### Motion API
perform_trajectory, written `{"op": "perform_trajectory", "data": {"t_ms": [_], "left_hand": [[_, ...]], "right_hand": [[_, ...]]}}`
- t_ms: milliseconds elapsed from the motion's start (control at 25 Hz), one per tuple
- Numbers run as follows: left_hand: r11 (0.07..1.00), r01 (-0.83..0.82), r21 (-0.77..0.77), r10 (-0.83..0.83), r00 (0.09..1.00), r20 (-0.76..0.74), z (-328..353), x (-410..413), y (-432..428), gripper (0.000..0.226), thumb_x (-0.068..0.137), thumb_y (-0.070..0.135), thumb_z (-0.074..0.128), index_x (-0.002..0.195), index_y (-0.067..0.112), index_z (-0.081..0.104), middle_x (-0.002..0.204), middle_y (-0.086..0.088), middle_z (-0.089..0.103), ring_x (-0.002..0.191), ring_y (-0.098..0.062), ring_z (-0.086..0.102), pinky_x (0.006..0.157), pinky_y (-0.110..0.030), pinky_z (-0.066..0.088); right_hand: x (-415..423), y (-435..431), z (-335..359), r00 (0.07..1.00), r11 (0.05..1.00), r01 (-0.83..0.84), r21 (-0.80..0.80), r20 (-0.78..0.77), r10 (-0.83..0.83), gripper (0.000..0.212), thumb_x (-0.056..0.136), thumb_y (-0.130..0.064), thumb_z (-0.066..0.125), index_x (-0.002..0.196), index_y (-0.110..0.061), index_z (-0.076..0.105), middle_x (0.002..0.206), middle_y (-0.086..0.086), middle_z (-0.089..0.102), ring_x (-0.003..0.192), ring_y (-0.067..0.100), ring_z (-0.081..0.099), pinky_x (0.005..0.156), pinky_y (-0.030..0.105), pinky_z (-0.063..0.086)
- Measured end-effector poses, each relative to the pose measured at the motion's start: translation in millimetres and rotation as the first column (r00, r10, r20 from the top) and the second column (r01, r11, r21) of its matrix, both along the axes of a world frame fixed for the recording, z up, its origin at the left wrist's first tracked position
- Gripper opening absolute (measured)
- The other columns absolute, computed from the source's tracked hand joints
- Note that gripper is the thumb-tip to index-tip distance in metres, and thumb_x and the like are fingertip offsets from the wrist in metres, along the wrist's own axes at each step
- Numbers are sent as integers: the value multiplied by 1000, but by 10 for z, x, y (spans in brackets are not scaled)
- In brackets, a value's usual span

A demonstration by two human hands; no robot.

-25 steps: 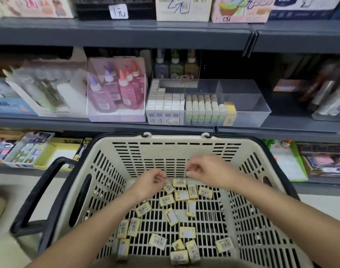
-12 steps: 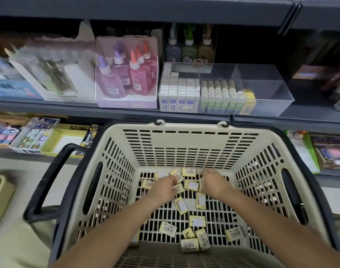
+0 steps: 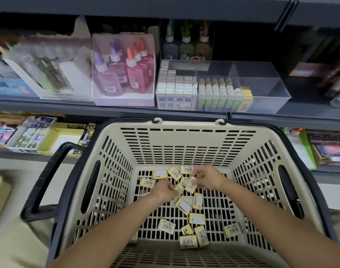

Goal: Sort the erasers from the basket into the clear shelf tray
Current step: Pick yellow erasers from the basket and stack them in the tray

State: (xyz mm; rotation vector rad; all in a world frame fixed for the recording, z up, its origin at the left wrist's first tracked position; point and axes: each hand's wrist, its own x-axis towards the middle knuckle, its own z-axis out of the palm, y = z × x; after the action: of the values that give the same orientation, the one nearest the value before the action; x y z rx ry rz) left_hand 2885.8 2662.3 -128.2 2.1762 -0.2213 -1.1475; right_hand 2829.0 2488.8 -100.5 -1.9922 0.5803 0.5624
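Low in the middle of the frame, both my hands are down at the far end of the basket [image 3: 184, 144], among the loose erasers [image 3: 197, 218] scattered over its slotted floor. My right hand [image 3: 208, 179] has its fingers curled and pinches one tilted eraser [image 3: 190, 185] by its upper end, so it stands at an angle off the mesh. My left hand [image 3: 164, 192] is curled, knuckles up, just left of it, with a small eraser [image 3: 179, 188] at its fingertips. Whether I grip that one or only touch it I cannot tell.

The clear shelf tray [image 3: 262, 88] sits on the shelf in the upper right of centre, above the basket's far wall. Its left part is packed with standing rows, a yellow stack [image 3: 246, 99] ends them, and the right compartment looks bare.

The weak point, I think, is that end pinch: a grip so near one edge could let the eraser swivel and fall back into the pile (where it would be lost among its twins). My hands are also close together, so one could jostle the other's catch. On the way up, clipping the basket wall or the tray's see-through front, which is easy to misjudge, could knock the piece loose. A careless placing beside the yellow stack could also topple the neat rows next to it.
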Motion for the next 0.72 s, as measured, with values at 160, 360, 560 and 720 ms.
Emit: {"op": "perform_trajectory", "data": {"t_ms": [160,360,560,720], "left_hand": [[898,-382,-220,246,849,-468,176,-1,-63,20,91,16,59,108,8,52,105,-10,60,94,-21,61,79,-25,54],[899,-383,-213,223,818,-531,166,38,-17,45,86,6,63,126,2,44,109,-14,58,91,-23,60,84,-30,53],[879,-440,-185,335,845,-418,163,156,16,41,87,8,64,124,8,45,102,-10,61,81,-19,62,70,-26,55],[887,-422,-186,353,881,-316,202,253,47,38,88,8,62,122,10,46,111,-12,62,92,-23,66,72,-27,56]], "right_hand": [[38,214,12,999,996,7,88,43,-11,12,85,-8,66,93,-11,58,68,-1,60,55,7,60,51,17,50],[38,170,-73,987,991,122,50,102,-126,8,88,-18,62,82,-16,58,80,0,63,71,14,62,64,25,54],[-89,154,-280,932,779,-352,-519,-116,344,43,81,-34,66,116,-19,46,112,1,54,101,20,54,70,30,43],[-34,116,-204,943,813,-311,-493,-51,330,31,81,-31,60,109,-20,53,101,-1,62,90,18,59,64,28,43]]}}
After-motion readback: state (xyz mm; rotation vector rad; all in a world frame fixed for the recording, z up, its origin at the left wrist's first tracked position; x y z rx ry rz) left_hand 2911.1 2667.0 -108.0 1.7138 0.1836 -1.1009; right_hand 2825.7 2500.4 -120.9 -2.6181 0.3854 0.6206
